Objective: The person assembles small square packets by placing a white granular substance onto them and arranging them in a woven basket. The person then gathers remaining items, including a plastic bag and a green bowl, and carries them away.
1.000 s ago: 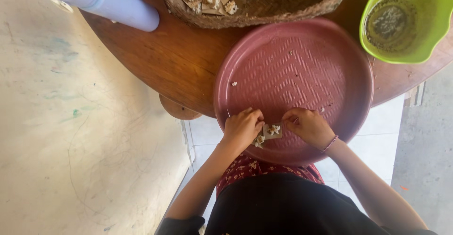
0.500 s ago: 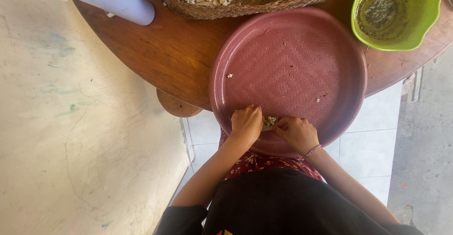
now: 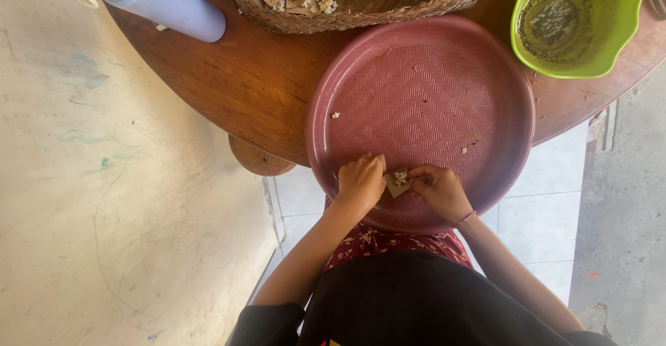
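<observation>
The fingers (image 3: 375,172) of the left hand (image 3: 361,181) and those of the right hand (image 3: 438,189) pinch a small brown leaf piece (image 3: 397,183) from either side, closed narrowly on its edges. The piece is roughly square, tilted with one corner toward the near rim; its long axis cannot be told. White grains sit on top. It lies at the near edge of the round pink tray (image 3: 485,75), on the wooden worktop (image 3: 243,82), with a woven basket (image 3: 416,6) and a green bowl (image 3: 624,34) beyond
</observation>
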